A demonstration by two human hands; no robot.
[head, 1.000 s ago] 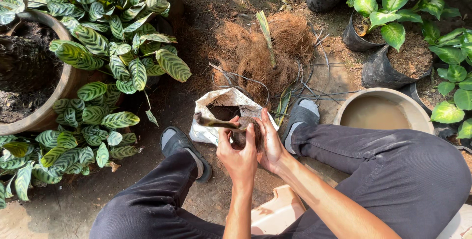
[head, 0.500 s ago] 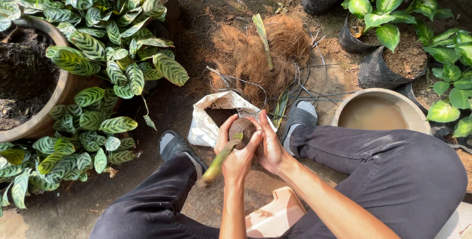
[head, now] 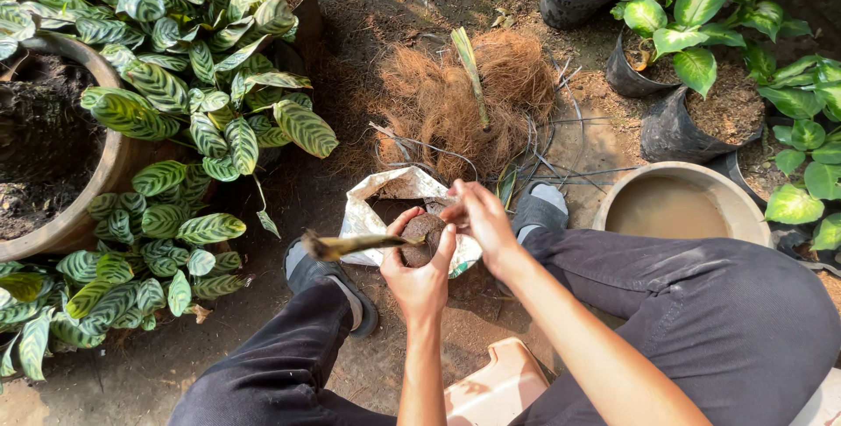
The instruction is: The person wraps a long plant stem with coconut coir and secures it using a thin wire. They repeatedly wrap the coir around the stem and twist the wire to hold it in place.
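My left hand (head: 421, 273) grips a brown ball of soil and fibre (head: 423, 237) with a yellow-green plant stem (head: 350, 245) sticking out to the left. My right hand (head: 477, 216) touches the top right of that ball with its fingertips. Both hands are held above an open white sack of dark soil (head: 386, 198) that lies on the ground between my two feet.
A heap of brown coconut fibre (head: 455, 93) with a cut stem lies behind the sack. A large clay pot (head: 105, 181) ringed by striped-leaf plants (head: 193, 102) stands left. A basin of muddy water (head: 670, 207) and black nursery pots (head: 692, 124) are right. A pale stool (head: 495, 387) is below me.
The stem has swung from pointing down-left to lying nearly level toward the left. The hands have turned the soil ball and my right fingers have shifted onto its top.
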